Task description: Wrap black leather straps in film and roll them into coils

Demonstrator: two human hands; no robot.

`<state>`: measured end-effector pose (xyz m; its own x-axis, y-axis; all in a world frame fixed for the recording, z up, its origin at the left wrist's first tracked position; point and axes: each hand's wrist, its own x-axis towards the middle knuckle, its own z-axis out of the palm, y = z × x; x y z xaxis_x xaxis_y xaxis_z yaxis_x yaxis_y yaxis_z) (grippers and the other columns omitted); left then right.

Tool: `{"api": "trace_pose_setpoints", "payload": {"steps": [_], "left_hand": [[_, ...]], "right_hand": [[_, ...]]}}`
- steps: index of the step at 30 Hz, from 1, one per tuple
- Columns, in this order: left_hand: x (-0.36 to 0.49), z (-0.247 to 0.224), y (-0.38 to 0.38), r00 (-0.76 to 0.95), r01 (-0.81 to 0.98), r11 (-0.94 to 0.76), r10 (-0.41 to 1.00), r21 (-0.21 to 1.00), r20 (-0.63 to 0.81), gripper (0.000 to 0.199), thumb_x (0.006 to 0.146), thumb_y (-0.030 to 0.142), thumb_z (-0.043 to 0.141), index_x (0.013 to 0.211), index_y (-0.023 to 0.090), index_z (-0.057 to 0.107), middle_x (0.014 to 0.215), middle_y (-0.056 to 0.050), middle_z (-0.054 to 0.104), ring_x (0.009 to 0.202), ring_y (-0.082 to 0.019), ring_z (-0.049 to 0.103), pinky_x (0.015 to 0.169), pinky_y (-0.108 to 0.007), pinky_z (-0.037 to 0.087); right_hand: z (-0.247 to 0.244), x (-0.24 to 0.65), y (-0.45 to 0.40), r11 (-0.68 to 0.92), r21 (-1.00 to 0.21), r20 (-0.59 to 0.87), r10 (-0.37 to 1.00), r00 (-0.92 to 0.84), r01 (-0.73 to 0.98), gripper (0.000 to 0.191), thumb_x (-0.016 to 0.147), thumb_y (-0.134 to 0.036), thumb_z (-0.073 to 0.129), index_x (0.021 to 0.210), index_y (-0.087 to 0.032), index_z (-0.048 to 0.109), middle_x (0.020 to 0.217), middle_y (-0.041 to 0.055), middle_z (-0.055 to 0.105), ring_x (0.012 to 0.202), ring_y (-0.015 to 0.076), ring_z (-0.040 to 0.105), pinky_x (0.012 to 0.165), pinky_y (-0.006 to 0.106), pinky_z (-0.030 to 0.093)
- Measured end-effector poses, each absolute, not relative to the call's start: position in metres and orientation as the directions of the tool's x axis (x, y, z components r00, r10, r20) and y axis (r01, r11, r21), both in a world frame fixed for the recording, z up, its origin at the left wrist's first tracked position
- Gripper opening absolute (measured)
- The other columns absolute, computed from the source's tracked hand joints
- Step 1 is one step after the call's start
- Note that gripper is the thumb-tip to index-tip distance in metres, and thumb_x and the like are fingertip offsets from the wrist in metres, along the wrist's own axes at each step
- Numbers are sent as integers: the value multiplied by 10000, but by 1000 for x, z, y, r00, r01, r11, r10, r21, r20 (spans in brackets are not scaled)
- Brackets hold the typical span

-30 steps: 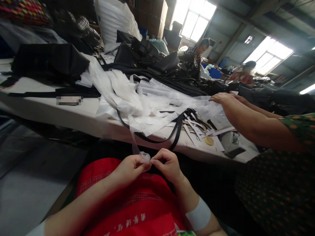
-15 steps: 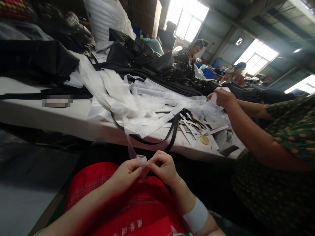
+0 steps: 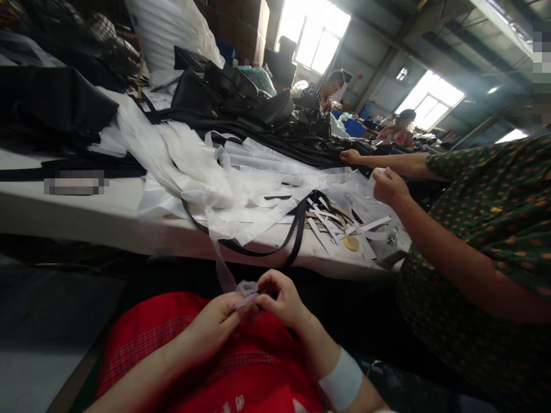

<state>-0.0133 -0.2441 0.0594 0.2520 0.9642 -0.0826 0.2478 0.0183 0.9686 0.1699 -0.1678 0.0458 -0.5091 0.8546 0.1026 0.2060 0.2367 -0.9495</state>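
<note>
A thin, see-through white strip (image 3: pixel 223 271) hangs over the table's front edge and runs down to my hands, where it is bunched. My left hand (image 3: pixel 228 314) is closed on this bunched part, thumb on top. From the other side my right hand (image 3: pixel 282 299) pinches it between thumb and forefinger. Both hands are close together above the red apron (image 3: pixel 253 367) on my lap. Beyond them, a heap of white translucent strips (image 3: pixel 202 172) covers the table (image 3: pixel 116 223). A black strap (image 3: pixel 258 252) loops over the table edge near my right hand.
Paper-like strips (image 3: pixel 325 226) and a yellow round object (image 3: pixel 351 243) lie at the table's right. Black bags (image 3: pixel 232 94) are piled behind the white heap. A co-worker in a dotted green shirt (image 3: pixel 482 195) stands close on my right, reaching over the table.
The view has shifted slightly. My hands stay together on the strip, its bunched part turned a little. The co-worker's hands have moved apart, one reaching toward the black material.
</note>
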Motion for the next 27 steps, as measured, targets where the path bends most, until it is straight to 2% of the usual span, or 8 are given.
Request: {"api": "trace_pose_setpoints", "payload": {"steps": [4,6,10,15,17,20,23,27], "left_hand": [[-41,54,-245,131,398,-52,991,916,-1,395,954,436,403,983,217,730,1013,-57,733,951,-219,670,865,-298,512],[-52,50,-245,81,470,-87,995,879,56,388,942,447,420,975,232,741,1057,-51,738,1025,-232,662,925,-309,498],[-59,50,-243,40,551,-114,993,827,111,392,933,472,432,942,250,755,1042,-32,752,1010,-225,676,910,-295,518],[-54,59,-243,142,583,-165,985,796,100,400,980,417,368,986,276,743,1072,-6,742,1012,-197,666,919,-295,510],[-51,61,-245,165,615,-191,980,765,112,400,987,397,354,997,272,734,1069,-15,738,1012,-202,656,916,-312,505],[-48,65,-249,179,669,-229,973,707,145,388,982,379,360,963,248,724,998,-40,738,923,-208,651,837,-320,513],[-44,71,-252,223,694,-267,963,669,152,356,981,326,369,947,249,715,939,-40,734,854,-198,634,773,-305,496],[-40,82,-255,239,705,-314,949,636,204,293,965,279,414,944,258,705,892,-35,725,856,-202,613,784,-322,465]], "right_hand": [[7,208,-134,-85,-962,-95,995,-25,261,303,708,-426,723,803,-159,616,784,45,625,740,179,572,709,303,464],[-9,220,-123,-153,-961,-140,988,72,229,385,631,-420,775,851,-154,603,876,76,646,838,210,588,769,328,469],[-21,210,-119,-241,-966,-248,966,-73,90,484,582,-438,812,915,-137,633,932,93,690,906,240,630,794,344,493],[-1,170,-124,-340,-936,-293,897,-332,-94,454,675,-422,781,1024,-151,677,994,83,719,934,217,657,839,317,488],[11,156,-123,-437,-871,-303,838,-454,-225,430,721,-408,761,1067,-165,680,1008,76,725,969,209,660,868,306,477],[27,138,-119,-589,-685,-314,770,-556,-429,386,743,-365,764,1080,-193,688,979,44,738,914,184,675,871,301,481],[46,130,-120,-607,-550,-284,782,-554,-574,236,735,-346,778,929,-222,722,974,11,746,869,171,675,909,331,489],[77,143,-140,-573,-491,-136,795,-591,-657,186,742,-342,782,907,-270,734,1048,-1,737,1069,194,640,1056,388,413]]}}
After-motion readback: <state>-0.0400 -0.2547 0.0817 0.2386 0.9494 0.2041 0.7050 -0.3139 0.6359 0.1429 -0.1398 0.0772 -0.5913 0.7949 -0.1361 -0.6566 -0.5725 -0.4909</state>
